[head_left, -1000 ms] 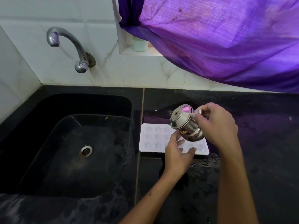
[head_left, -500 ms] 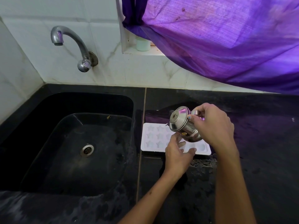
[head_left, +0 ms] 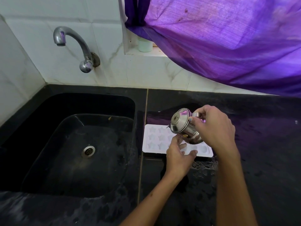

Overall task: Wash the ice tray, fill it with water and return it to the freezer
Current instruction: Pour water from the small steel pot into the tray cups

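Filling | steel pot gripped, tilted by right hand | tray steadied by spread left hand (empty) | slow pouring advised

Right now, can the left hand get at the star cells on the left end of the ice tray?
Probably yes. The left hand hovers at the ice tray, and nothing covers those cells; the steel jug in the right hand hangs further right.

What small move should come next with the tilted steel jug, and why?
Probably tip the steel jug a little further. The right hand holds it tilted over the white ice tray, which lies flat on the black counter under the left hand, but no stream of water is visible.
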Action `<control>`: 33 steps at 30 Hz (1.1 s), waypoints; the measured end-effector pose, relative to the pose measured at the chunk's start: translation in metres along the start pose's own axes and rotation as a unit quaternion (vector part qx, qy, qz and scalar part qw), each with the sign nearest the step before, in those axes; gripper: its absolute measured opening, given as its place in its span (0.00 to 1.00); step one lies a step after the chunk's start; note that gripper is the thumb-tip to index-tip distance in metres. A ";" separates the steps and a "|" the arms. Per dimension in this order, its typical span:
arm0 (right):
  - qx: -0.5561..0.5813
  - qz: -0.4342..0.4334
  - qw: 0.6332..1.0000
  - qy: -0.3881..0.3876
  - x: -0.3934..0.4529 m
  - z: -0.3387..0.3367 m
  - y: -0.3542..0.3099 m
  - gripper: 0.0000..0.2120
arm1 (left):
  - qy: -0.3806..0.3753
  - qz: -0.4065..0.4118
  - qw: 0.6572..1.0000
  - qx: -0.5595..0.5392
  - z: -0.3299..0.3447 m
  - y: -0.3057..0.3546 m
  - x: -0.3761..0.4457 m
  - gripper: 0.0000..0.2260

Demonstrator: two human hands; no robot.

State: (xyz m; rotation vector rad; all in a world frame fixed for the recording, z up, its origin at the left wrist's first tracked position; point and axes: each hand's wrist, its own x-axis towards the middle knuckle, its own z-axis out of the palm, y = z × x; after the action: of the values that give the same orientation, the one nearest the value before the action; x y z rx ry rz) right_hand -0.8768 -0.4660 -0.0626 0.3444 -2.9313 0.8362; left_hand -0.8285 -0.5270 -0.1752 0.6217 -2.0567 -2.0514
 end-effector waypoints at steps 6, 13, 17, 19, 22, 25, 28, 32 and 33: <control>0.019 0.009 1.000 0.000 0.001 -0.002 0.003 0.04 | 0.013 0.013 1.000 0.003 -0.001 0.000 -0.001 0.26; 0.039 0.007 0.999 0.012 0.003 -0.001 0.003 0.03 | 0.027 0.028 0.999 0.000 -0.004 0.003 -0.001 0.26; 0.036 -0.004 0.999 0.010 0.002 0.002 -0.003 0.03 | 0.036 0.028 0.999 -0.002 -0.008 0.004 -0.001 0.27; 0.030 -0.008 0.999 0.007 0.002 0.004 -0.006 0.03 | 0.040 0.025 0.999 -0.001 -0.011 0.005 -0.001 0.26; 0.024 -0.017 1.000 0.002 0.002 0.009 -0.011 0.04 | 0.048 0.018 0.999 0.002 -0.014 0.004 0.000 0.26; 0.017 -0.023 1.000 -0.002 0.002 0.013 -0.016 0.05 | 0.053 0.007 0.999 -0.001 -0.017 0.004 0.001 0.25; 0.013 -0.030 0.999 -0.003 0.001 0.015 -0.022 0.05 | 0.053 0.002 0.999 0.001 -0.021 0.004 0.002 0.25; 0.006 -0.033 0.999 -0.001 0.000 0.016 -0.024 0.03 | 0.053 0.000 0.999 0.003 -0.023 0.004 0.003 0.25; 0.004 -0.033 0.999 0.000 0.000 0.016 -0.025 0.02 | 0.052 0.000 0.999 0.003 -0.024 0.003 0.002 0.25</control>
State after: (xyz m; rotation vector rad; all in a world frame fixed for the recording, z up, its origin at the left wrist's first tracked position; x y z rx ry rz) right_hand -0.8713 -0.4953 -0.0636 0.4402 -2.8997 0.8408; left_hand -0.8218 -0.5497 -0.1713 0.7135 -2.0043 -1.9691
